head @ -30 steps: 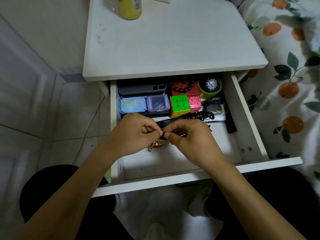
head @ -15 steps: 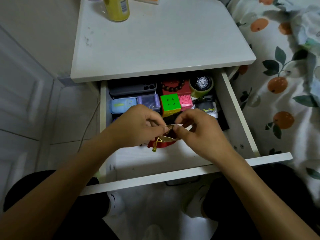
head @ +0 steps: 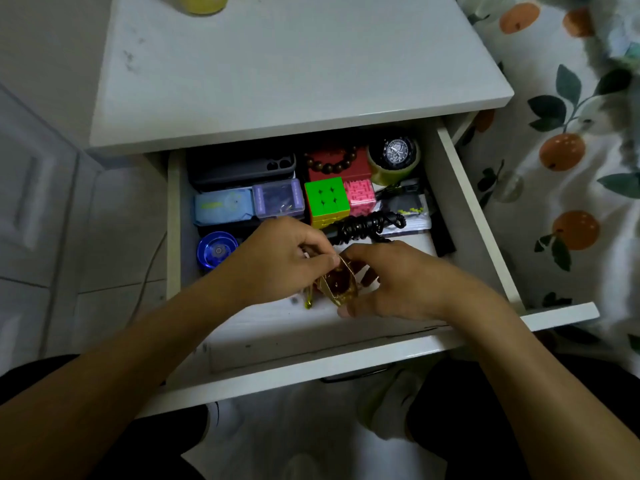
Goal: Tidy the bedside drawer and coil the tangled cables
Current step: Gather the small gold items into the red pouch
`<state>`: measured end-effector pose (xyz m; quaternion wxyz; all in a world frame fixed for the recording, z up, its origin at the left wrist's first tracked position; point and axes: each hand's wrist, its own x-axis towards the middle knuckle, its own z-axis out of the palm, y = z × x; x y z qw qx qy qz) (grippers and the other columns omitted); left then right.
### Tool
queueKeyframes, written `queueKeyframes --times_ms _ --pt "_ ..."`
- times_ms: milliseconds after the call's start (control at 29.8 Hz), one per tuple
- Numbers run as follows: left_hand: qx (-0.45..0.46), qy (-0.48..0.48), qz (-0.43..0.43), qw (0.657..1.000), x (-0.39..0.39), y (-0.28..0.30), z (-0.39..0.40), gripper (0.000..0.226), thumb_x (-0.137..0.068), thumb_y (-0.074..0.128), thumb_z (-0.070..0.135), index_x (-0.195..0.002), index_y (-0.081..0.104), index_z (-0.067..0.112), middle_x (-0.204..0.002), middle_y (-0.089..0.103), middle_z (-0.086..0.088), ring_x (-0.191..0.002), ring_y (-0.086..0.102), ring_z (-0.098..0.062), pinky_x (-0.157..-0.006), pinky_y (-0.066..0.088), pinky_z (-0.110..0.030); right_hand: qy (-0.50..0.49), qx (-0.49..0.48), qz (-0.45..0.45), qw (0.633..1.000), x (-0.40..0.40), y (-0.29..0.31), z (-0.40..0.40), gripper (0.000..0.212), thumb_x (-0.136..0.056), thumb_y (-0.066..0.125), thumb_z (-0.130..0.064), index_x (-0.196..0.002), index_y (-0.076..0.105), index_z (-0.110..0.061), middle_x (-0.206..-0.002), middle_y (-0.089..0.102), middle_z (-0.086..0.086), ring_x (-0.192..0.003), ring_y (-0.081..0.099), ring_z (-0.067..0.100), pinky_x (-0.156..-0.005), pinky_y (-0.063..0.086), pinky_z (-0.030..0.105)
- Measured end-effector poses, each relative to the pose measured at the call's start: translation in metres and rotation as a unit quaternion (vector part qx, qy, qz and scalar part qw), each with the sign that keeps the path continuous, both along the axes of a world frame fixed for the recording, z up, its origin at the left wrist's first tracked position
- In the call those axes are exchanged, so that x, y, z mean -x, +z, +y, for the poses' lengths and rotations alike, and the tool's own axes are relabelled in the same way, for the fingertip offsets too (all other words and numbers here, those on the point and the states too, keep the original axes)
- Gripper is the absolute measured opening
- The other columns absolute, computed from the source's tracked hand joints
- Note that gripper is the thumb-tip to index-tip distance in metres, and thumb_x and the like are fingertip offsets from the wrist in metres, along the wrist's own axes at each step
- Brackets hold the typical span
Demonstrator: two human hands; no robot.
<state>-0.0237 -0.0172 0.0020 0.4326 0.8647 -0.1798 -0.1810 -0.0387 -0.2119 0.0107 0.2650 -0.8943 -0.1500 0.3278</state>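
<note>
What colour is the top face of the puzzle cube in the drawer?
Bright green; the puzzle cube shows best in the head view, with yellow on its front side.

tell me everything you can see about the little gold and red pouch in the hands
The pouch is a small bag of shiny gold fabric, dark red inside, with its mouth pulled open. It is held just above the bare white floor at the front of the open drawer. The left hand pinches its left rim and the right hand holds its right side. A thin yellow-gold cord hangs at its left. Its contents cannot be seen.
</note>
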Motion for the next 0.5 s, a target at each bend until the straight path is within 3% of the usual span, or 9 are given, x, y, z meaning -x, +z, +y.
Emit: queueKeyframes --times_ms 101,201,268,369,503 --pt "-0.007 0.001 -0.015 1.0 -0.002 -0.004 0.001 0.011 -0.089 0.069 0.014 -0.083 0.078 0.018 -0.073 0.07 0.017 -0.071 0.065 0.004 -0.068 0.047 -0.009 0.018 0.024 -0.068 0.997 0.0 -0.005 0.004 0.031 -0.086 0.068 -0.033 -0.116 0.061 -0.027 -0.104 0.066 -0.006 -0.093 0.06 0.014 -0.08 0.049 0.031" --pt "0.002 0.015 0.017 1.0 -0.002 -0.008 0.0 0.011 -0.091 0.067 0.02 -0.081 0.072 0.023 -0.066 0.067 0.017 -0.064 0.066 -0.002 -0.063 0.053 -0.022 -0.002 0.031 -0.124 0.992 -0.002 -0.007 0.002 0.007 -0.091 0.058 -0.018 -0.093 0.063 -0.015 -0.089 0.066 0.008 -0.084 0.058 0.027 -0.067 0.044 0.036" --pt "0.016 0.022 0.059 0.998 -0.001 -0.009 -0.001 0.01 -0.087 0.071 0.039 -0.088 0.067 0.03 -0.076 0.069 0.014 -0.065 0.069 -0.008 -0.063 0.059 -0.032 -0.021 0.02 -0.128 0.991 -0.004 -0.006 -0.003 0.009 -0.092 0.056 -0.013 -0.085 0.062 -0.013 -0.079 0.062 0.006 -0.076 0.054 0.025 -0.06 0.035 0.033" --pt "0.009 0.002 0.093 0.996 0.0 -0.012 0.0 0.034 -0.077 0.078 0.049 -0.103 0.062 0.034 -0.085 0.067 0.015 -0.067 0.068 -0.005 -0.059 0.055 -0.022 -0.034 -0.004 -0.118 0.992 -0.002 -0.004 -0.012 0.016 -0.093 0.055 -0.012 -0.079 0.057 -0.018 -0.071 0.055 -0.004 -0.07 0.05 0.017 -0.057 0.029 0.028" --pt "-0.051 0.0 -0.054 0.997 0.001 -0.013 -0.002 0.014 -0.085 0.076 0.028 -0.092 0.07 0.018 -0.066 0.064 0.014 -0.058 0.062 -0.003 -0.055 0.045 -0.014 -0.041 -0.041 -0.11 0.992 0.0 -0.001 -0.013 0.014 -0.096 0.054 -0.013 -0.083 0.056 -0.017 -0.075 0.06 -0.001 -0.072 0.054 0.017 -0.06 0.038 0.027"
